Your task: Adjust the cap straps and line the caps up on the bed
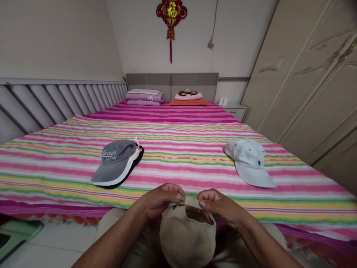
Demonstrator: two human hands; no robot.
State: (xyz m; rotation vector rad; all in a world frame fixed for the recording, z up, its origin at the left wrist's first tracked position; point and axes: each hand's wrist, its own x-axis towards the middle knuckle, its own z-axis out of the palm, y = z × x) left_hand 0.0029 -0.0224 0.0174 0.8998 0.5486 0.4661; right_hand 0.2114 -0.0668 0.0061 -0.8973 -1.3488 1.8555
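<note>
A beige baseball cap (187, 238) hangs over my lap, its back opening and strap turned up toward the bed. My left hand (161, 199) pinches the left end of the strap between thumb and fingers. On the other end of the strap, my right hand (216, 204) is closed in a similar pinch. Beyond my left hand, a grey cap (118, 160) with white lettering lies on top of a white one and a black one. A pale blue cap (251, 162) with a small dark logo rests on the bed beyond my right hand.
The bed has a striped cover (178, 163) in pink, yellow and green. Folded bedding (145, 98) and a pink cushion (188, 96) lie by the headboard (192, 82). A metal rail (55, 98) runs along the left, a wardrobe (301, 82) stands right, and a green stool (22, 232) is lower left.
</note>
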